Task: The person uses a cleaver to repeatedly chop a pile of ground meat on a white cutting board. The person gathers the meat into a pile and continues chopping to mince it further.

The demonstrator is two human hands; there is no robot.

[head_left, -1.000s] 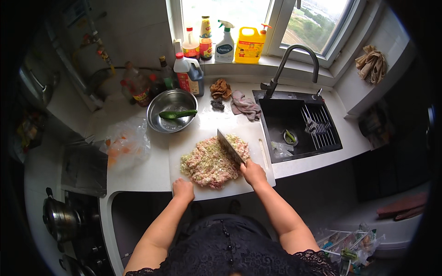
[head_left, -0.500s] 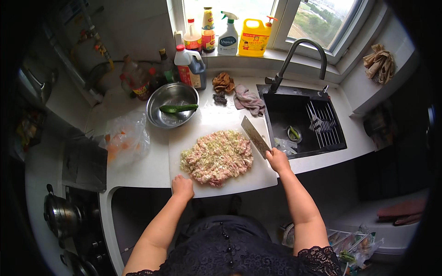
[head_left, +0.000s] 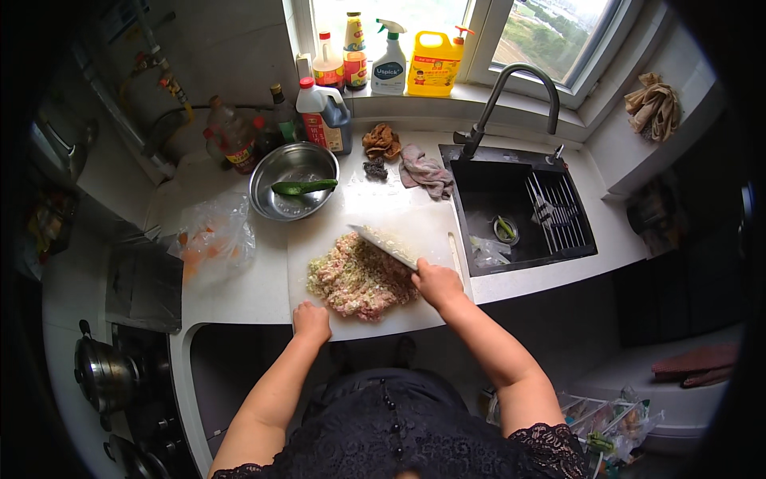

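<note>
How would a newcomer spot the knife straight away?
Left of the black sink is a white cutting board with a mound of pinkish-green mince. The right hand holds the knife at that mound, tip pointing up-left. Its long, straight metal blade sets it apart from the crumbly mince and the round steel bowl.

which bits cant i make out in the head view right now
All in the head view:
The board beneath the mince: covered by it.
Most of the handle of the knife: behind the right hand.
Fingertips of the left hand: tucked under the hand itself.
Exact contents of the bag: blurred by its crinkled plastic.
</note>
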